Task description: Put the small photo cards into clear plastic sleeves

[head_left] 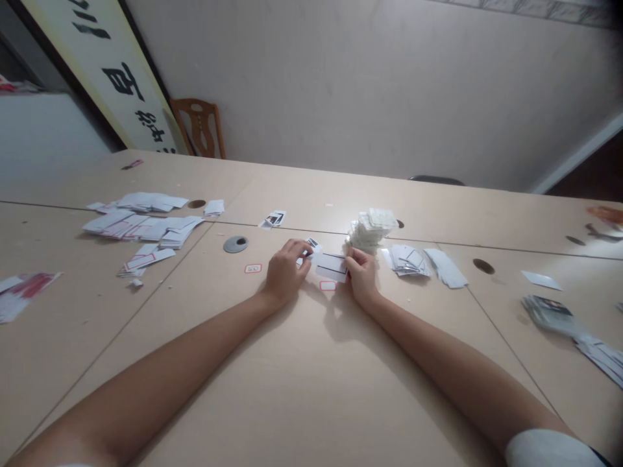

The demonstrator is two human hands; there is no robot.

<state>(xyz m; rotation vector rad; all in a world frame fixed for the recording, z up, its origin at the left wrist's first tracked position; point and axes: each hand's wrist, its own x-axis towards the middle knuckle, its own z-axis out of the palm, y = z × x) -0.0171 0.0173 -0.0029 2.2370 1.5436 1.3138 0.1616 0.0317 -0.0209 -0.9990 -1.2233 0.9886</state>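
Black characters (pixel 92 31), 百 (pixel 122 82) among them, mark the framed panel (pixel 80 61) far left, while over the pale table (pixel 311 402) my right hand (pixel 363 277) pinches a lined white card (pixel 331 265), my left hand's (pixel 286 275) hold unclear to me.

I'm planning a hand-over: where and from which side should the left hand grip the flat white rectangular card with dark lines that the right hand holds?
I'd pinch the flat white card across its thin left edge, coming from the left with the left hand. The right hand grips its right end, while the left end appears free.
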